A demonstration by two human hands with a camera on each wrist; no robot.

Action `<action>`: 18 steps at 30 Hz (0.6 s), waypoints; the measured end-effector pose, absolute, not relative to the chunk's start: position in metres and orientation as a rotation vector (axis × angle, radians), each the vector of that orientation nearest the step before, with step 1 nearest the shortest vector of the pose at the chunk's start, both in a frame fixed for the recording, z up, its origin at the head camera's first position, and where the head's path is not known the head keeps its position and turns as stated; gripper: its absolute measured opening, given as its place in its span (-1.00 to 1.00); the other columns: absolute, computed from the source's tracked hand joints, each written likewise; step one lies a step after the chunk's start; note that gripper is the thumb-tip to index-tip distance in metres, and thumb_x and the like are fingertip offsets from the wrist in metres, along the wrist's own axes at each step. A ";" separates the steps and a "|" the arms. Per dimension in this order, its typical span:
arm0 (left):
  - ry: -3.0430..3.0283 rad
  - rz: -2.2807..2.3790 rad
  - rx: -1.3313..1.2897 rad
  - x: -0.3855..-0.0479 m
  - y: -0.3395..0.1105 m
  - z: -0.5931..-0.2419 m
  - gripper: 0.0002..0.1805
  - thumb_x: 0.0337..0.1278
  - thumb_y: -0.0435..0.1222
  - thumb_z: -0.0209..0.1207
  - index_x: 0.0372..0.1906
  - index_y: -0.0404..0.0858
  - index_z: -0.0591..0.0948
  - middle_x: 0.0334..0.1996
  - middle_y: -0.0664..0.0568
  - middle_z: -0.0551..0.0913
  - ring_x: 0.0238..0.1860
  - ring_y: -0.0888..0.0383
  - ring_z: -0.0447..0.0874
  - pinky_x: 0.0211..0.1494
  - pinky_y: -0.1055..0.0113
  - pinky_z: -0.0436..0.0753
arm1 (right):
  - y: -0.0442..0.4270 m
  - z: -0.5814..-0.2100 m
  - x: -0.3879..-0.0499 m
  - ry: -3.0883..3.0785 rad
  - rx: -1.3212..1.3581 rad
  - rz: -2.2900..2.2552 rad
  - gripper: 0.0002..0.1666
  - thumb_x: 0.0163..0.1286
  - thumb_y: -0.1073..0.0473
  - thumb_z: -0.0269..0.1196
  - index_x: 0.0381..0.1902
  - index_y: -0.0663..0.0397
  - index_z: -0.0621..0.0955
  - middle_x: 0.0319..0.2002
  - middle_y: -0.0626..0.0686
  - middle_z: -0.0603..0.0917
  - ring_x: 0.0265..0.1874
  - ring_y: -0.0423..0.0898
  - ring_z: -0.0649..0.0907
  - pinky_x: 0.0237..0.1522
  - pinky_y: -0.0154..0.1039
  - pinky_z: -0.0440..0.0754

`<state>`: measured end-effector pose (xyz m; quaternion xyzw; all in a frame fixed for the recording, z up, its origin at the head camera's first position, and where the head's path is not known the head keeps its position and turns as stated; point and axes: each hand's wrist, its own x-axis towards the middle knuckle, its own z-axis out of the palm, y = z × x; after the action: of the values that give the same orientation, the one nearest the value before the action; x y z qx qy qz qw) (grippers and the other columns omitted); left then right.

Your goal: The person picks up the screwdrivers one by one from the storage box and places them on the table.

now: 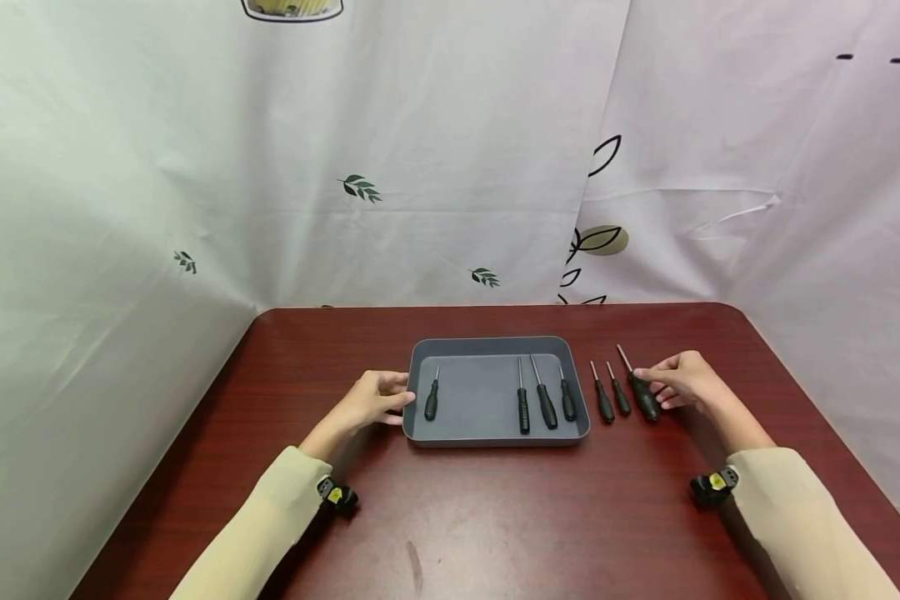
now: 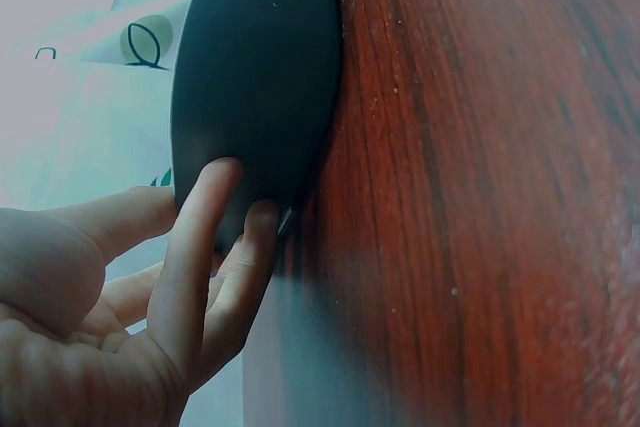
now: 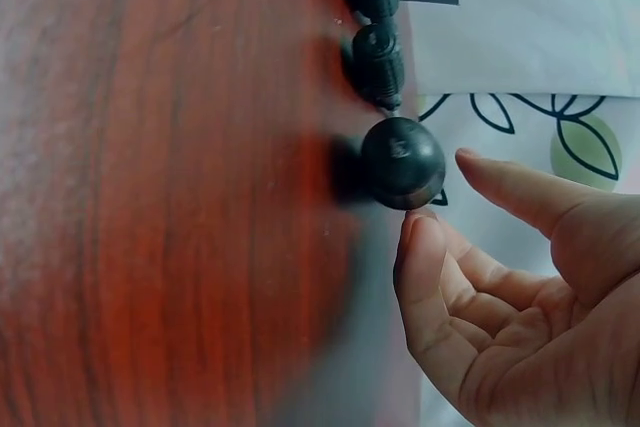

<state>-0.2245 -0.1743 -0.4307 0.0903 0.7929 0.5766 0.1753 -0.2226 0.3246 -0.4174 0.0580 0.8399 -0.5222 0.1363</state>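
Black, fat-handled screwdriver, three o'clock from the grey rectangular tray — likely stiff, handle-heavy; grip mid-handle. Your right hand spreads round it; your left hand pinches the tray.

Pale glare on the table, soft shadows.

Left-wrist cam's cropping the tray at 12 o'clock, right-wrist cam's catching the big screwdriver end-on so most of it's hiding, and head cam's chopping the left sleeve at 7 o'clock.

Dark red wood-grain table; white leaf-print cloth behind.
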 end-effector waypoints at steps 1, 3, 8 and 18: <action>2.246 1.635 0.254 -0.224 -0.174 -0.431 -0.43 0.32 -0.50 0.20 0.35 -0.62 0.33 0.02 -0.44 0.60 -0.17 -0.03 0.74 -0.21 0.14 0.79 | 0.325 -0.416 -0.222 2.437 0.160 -1.509 -0.47 0.43 0.13 0.28 -0.03 0.65 0.53 -0.52 0.07 0.64 -0.62 -0.14 0.64 -0.52 -0.20 0.76; 2.246 1.636 0.258 -0.224 -0.175 -0.431 -0.43 0.33 -0.50 0.19 0.35 -0.62 0.32 0.02 -0.44 0.60 -0.17 -0.03 0.74 -0.21 0.13 0.79 | 0.324 -0.415 -0.223 2.452 0.151 -1.502 -0.44 0.44 0.12 0.28 -0.02 0.66 0.52 -0.51 0.07 0.64 -0.62 -0.14 0.64 -0.52 -0.20 0.76; 2.250 1.635 0.262 -0.225 -0.176 -0.432 -0.43 0.34 -0.49 0.18 0.36 -0.62 0.31 0.04 -0.46 0.59 -0.16 -0.04 0.74 -0.21 0.14 0.79 | 0.320 -0.411 -0.224 2.462 0.145 -1.495 -0.44 0.44 0.11 0.28 0.00 0.66 0.52 -0.50 0.08 0.66 -0.62 -0.15 0.64 -0.52 -0.19 0.76; 2.256 1.634 0.271 -0.227 -0.176 -0.435 -0.42 0.34 -0.48 0.20 0.36 -0.63 0.31 0.05 -0.48 0.58 -0.14 -0.06 0.74 -0.22 0.15 0.79 | 0.307 -0.402 -0.226 2.469 0.104 -1.539 -0.45 0.43 0.13 0.28 0.00 0.67 0.52 -0.53 0.07 0.66 -0.63 -0.17 0.63 -0.55 -0.21 0.75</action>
<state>-0.2266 -0.1765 -0.4350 0.0953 0.7943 0.5753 0.1704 -0.2261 0.3069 -0.4017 0.0356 0.8425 -0.5250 0.1149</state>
